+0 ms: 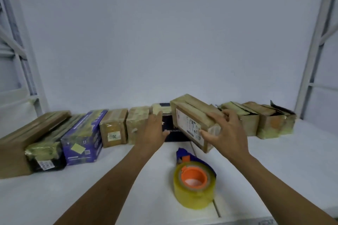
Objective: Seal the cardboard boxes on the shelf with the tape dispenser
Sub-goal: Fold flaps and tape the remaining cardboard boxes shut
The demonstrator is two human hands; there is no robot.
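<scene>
Right hand (228, 129): grips tilted labelled box (192, 120), behind tape dispenser (193, 179) | Left hand (153, 129): fingers straight, holding nothing, behind-left of dispenser | Row of boxes (113, 128): farther behind dispenser, on shelf (109, 179)

— Bright, even, cool white; diffuse, no clear source. Only faint, soft shadows beside the tape dispenser (194, 177).
— Glare?
— Mild sheen on its roll. Soft overall; smeared around the left hand (152, 129), with unreadable print on the cardboard box (192, 120).
— Edges?
— Bowed, with shelf uprights (315, 42) bent inward.
</scene>
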